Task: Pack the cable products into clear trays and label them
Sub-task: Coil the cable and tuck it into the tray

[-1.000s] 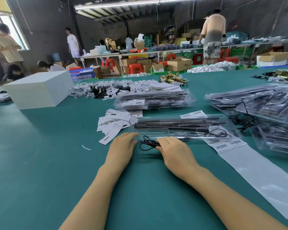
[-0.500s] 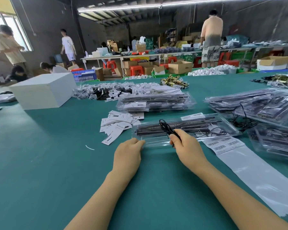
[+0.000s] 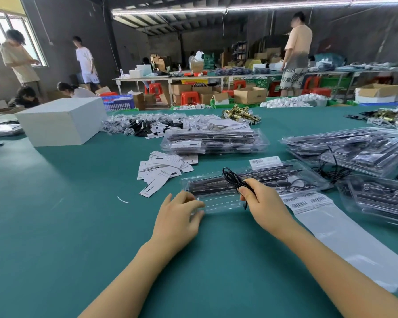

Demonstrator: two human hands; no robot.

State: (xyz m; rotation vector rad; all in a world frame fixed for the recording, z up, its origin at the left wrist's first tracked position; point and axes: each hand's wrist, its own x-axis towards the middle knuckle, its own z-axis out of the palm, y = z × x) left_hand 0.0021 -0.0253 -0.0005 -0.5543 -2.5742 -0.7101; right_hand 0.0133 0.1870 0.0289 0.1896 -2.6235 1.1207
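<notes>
A coiled black cable [image 3: 233,179] is pinched in the right hand [image 3: 263,201] just over the clear tray [image 3: 218,203], whose near-left corner is steadied by the left hand's [image 3: 178,216] loosely spread fingers.

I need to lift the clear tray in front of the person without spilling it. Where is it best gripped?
Probably by the short ends of the clear tray, one hand from each side. It is long, shallow and flimsy-looking, so end support should keep it level. The left hand already touches the left end; the right hand holds a black cable and would need freeing.
</notes>
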